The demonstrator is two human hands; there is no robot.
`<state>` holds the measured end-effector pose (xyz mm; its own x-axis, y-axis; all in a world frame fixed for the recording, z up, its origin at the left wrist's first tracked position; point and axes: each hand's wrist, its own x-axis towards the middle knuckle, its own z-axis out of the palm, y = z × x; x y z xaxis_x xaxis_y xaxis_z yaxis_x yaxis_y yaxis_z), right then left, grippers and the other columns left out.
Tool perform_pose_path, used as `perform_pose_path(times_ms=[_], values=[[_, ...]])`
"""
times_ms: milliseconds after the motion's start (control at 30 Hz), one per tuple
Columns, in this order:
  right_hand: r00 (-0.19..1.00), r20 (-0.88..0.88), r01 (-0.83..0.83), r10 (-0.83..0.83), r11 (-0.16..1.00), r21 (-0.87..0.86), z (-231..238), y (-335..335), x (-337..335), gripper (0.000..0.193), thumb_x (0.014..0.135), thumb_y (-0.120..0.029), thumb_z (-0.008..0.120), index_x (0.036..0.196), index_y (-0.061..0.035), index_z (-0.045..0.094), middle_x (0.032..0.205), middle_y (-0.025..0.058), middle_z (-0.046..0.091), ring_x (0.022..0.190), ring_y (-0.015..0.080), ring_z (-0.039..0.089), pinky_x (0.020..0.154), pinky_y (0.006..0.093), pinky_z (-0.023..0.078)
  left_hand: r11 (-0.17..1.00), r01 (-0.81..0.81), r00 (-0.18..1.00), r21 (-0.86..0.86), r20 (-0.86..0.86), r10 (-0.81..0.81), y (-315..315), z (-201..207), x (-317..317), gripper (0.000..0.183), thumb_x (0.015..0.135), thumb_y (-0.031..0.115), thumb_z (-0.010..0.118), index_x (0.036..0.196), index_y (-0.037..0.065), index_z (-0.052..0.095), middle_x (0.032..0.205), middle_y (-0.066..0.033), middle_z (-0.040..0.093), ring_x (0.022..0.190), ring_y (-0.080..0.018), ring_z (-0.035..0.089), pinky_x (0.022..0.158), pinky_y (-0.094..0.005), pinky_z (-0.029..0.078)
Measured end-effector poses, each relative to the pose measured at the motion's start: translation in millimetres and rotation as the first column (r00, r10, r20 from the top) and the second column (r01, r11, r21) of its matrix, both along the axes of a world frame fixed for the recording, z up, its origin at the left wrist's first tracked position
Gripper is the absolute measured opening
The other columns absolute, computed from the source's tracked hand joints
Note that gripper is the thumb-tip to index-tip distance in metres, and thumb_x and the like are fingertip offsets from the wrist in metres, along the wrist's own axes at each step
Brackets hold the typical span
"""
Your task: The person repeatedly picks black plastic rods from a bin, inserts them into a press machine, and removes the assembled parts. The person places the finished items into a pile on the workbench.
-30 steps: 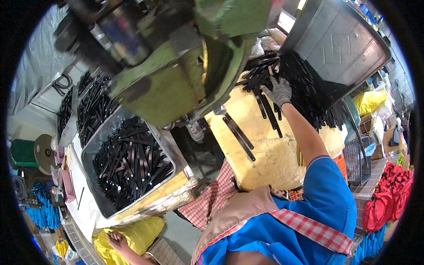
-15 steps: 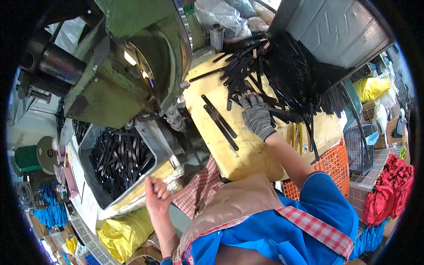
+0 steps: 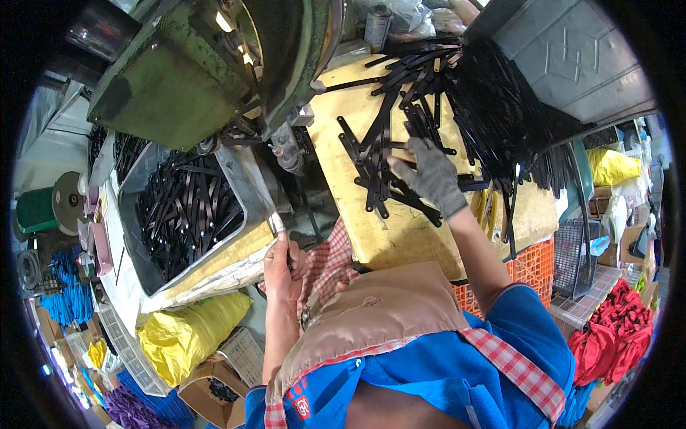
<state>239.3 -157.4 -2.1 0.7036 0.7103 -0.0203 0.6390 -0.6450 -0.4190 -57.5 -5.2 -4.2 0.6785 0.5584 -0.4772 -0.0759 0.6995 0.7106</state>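
My right hand (image 3: 436,179), in a grey knit glove, lies over black flat strips (image 3: 375,154) with holes at their ends. Its fingers are stretched out and touch or hover just above the strips. These lie criss-crossed on a worn yellow tabletop (image 3: 407,247). My bare left hand (image 3: 284,263) is closed beside the front corner of the bench at left; whatever its fingers may hold is hidden. Left of that hand, a grey bin (image 3: 246,227) holds a heap of similar black strips (image 3: 187,214).
A green machine (image 3: 179,86) stands between bin and tabletop, its metal head (image 3: 287,150) above the gap. A tipped grey container (image 3: 572,64) spills a dense strip pile (image 3: 500,107) at right. A spray can (image 3: 377,28), orange crate (image 3: 532,268) and yellow sack (image 3: 193,336) are around.
My right hand has swept a cluster of strips toward me and left, over the two strips that lay apart. My left hand has risen rightward to the bench corner. The view has shifted.
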Motion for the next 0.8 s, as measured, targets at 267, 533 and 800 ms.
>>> perform_pose_path(times_ms=[267,533,800], values=[[0.984,-0.029,0.162,-0.174,0.957,-0.241,-38,91,74,0.064,0.083,-0.062,0.052,0.104,-0.0033,0.062,0.102,0.0165,0.066,0.098,0.0307,0.063,0.082,0.0446,0.05,0.997,-0.059,0.998,-0.041,-0.011,0.059,-6,5,13,0.042,0.098,0.032,0.051,0.064,0.009,0.047,0.051,0.0007,0.037,0.042,-0.0085,0.029,0.04,-0.0236,0.02],[0.933,-0.314,0.312,-0.176,0.829,0.463,-84,41,66,0.035,0.085,-0.029,0.068,0.103,0.0009,0.066,0.101,0.0111,0.066,0.093,0.0255,0.065,0.082,0.0367,0.051,0.996,-0.089,0.995,0.012,-0.035,0.09,-4,-5,4,0.036,0.097,0.027,0.055,0.067,0.008,0.049,0.053,0.0007,0.041,0.042,-0.0072,0.03,0.04,-0.0227,0.021],[0.452,-0.747,0.6,0.488,0.453,0.659,3,87,-51,0.015,0.088,-0.011,0.065,0.098,-0.0048,0.057,0.087,0.0056,0.063,0.079,0.022,0.07,0.063,0.0301,0.058,0.983,-0.064,0.995,0.172,-0.067,0.076,32,0,32,0.028,0.095,0.027,0.057,0.075,0.009,0.051,0.057,0.0026,0.041,0.044,-0.0059,0.032,0.041,-0.0228,0.022]])
